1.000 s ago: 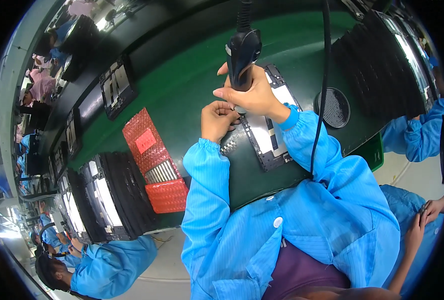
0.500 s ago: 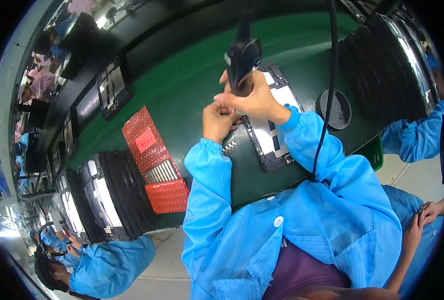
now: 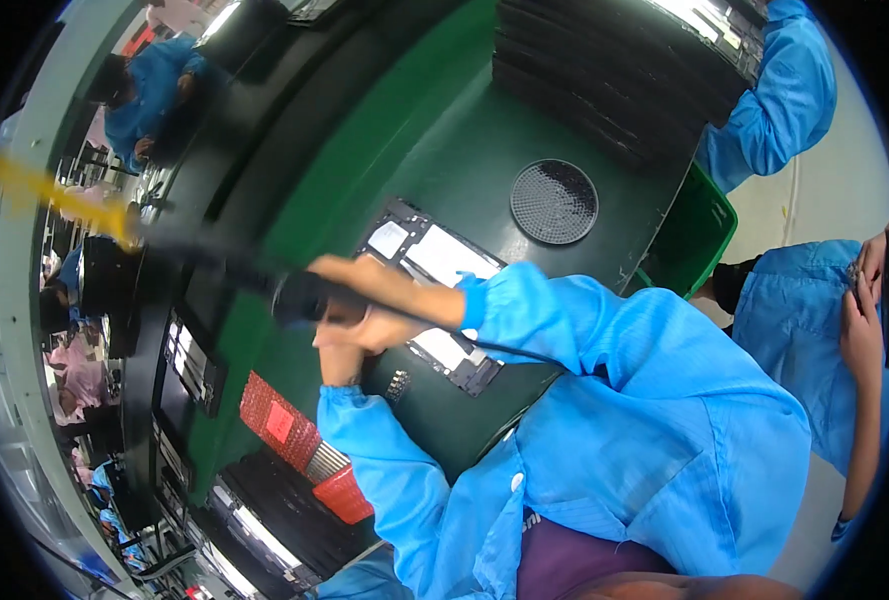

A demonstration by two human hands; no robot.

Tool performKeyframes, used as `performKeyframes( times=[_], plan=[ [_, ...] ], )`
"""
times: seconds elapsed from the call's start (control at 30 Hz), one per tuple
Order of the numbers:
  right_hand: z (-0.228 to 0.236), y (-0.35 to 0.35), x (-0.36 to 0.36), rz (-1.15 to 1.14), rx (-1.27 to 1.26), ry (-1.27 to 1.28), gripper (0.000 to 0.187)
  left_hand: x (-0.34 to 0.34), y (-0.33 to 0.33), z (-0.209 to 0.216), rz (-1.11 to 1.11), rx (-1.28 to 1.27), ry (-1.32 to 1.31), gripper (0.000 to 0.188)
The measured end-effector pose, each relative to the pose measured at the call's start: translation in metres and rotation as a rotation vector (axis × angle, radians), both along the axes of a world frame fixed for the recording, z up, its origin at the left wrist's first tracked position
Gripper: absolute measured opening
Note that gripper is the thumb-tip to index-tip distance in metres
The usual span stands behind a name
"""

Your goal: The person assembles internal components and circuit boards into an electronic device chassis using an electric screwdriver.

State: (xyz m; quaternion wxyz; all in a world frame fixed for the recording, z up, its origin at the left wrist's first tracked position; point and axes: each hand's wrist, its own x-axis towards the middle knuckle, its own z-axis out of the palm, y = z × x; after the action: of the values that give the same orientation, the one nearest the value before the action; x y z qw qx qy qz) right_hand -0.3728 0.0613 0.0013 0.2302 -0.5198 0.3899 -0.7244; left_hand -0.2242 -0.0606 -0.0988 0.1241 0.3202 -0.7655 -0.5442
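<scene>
My right hand (image 3: 379, 305) is wrapped around the black electric screwdriver (image 3: 299, 295), fingers clenched on its body. The tool lies tipped well over, not upright: its long axis runs from my fist out to the left and slightly up, the far end blurring off toward the dark belt, and a thin black cable trails from the hand back to the right across my sleeve. I cannot tell which end is the bit.

My left hand (image 3: 341, 358) sits just under the right one, touching it from below; whether it is gripping anything I cannot tell, since the right hand covers most of its fingers.

Directly beyond and to the right of both hands lies the open tablet frame (image 3: 434, 265), a dark flat panel with white patches, resting on the green worktop (image 3: 404, 150). A small black part with pale dots (image 3: 397, 385) sits just beside my left wrist. Farther right of the frame is 1 round black mesh dish (image 3: 554, 200). Down to the left of my left sleeve lie red bubble-wrap packs (image 3: 279, 420), with a black tray stack (image 3: 284, 515) below them.
</scene>
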Motion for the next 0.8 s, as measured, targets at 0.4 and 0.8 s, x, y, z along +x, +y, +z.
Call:
performKeyframes(
  times=[0.4,0.8],
  plan=[
    [-0.018,0.082,-0.179,-0.481,0.111,0.018,0.028,-0.033,0.056,0.058,0.131,0.329,0.014,0.091],
    [-0.033,0.072,-0.184,-0.453,0.178,-0.005,0.026,-0.034,0.064,0.052,0.151,0.369,0.083,0.091]
  ],
)
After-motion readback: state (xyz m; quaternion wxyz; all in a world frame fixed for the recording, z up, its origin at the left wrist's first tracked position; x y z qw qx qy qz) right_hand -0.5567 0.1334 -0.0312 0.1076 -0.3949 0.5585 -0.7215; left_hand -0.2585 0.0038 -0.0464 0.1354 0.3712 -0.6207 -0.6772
